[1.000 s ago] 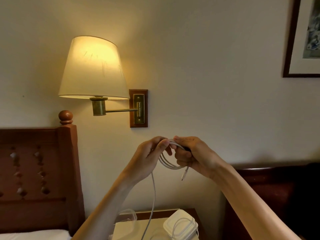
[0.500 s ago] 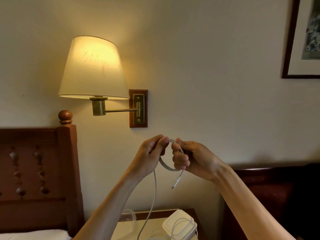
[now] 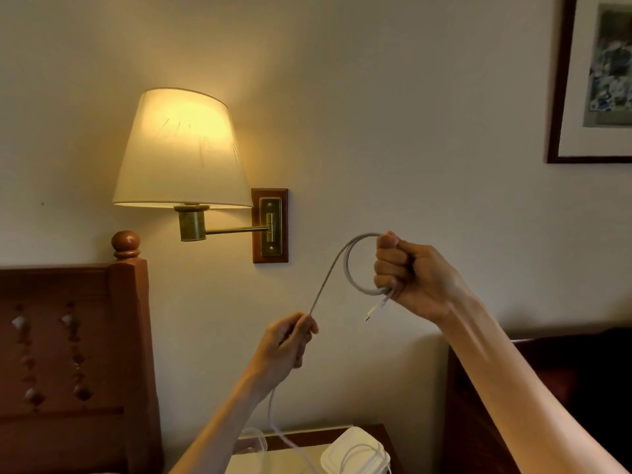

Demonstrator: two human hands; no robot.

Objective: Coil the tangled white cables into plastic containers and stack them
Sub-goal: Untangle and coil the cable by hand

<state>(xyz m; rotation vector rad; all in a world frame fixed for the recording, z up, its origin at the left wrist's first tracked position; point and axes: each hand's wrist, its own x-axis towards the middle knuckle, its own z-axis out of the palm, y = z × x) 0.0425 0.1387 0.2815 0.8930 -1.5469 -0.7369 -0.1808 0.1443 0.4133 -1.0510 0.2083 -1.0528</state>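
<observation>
White cable (image 3: pixel 342 265) is held up in front of the wall, between both hands, above the bench (image 3: pixel 374 432). Right hand (image 3: pixel 415 278) has fingers (image 3: pixel 390 268) curled tight round a small coil of it; the plug end (image 3: pixel 374 309) hangs loose just below the fist. From the coil a straight run slants down-left to the left hand (image 3: pixel 289 343), whose fingers pinch it; the rest drops past the wrist to the bench.

No brand, label or writing readable anywhere.

Bottom edge cuts off the bench. On it a lidded plastic container (image 3: pixel 355 455) w/ cable coiled inside, only partly in view; a clear empty container (image 3: pixel 254 439) sits left of it, mostly hidden behind the left forearm. Framed picture (image 3: pixel 588 80) cut off at right, its content too blurry to make out. Lit wall lamp (image 3: pixel 181 152) and wooden headboard (image 3: pixel 71 354) on the left; dark furniture at right is hard to make out.
</observation>
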